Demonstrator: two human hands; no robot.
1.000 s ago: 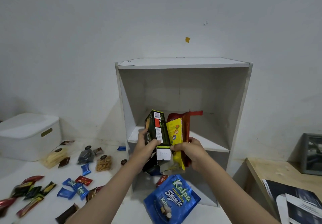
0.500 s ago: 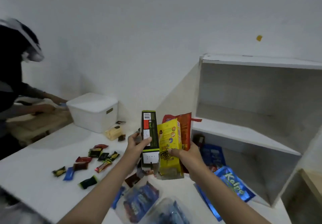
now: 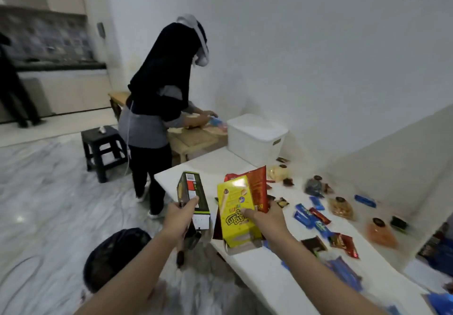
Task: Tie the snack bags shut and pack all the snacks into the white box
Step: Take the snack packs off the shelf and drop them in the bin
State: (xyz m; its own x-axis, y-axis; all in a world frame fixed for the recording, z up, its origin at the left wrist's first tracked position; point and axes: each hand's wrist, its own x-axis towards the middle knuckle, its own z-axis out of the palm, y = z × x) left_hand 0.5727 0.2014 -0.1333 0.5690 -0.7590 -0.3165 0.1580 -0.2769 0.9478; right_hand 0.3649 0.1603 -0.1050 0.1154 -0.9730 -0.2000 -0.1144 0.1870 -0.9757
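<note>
L hand (image 3: 182,213) grip curled round green-black snack box (image 3: 193,196); R hand (image 3: 266,216) pinches yellow snack box (image 3: 235,213) w/ prob. red bag (image 3: 257,187) behind. Both well short of lidded white box (image 3: 255,138) on surface (image 3: 264,273).

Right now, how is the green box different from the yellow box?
The green box is dark and slim; the yellow box is bright and wider. The left hand grips the green box alone; the right hand holds the yellow box with a red bag behind. Both stand roughly upright.
</note>
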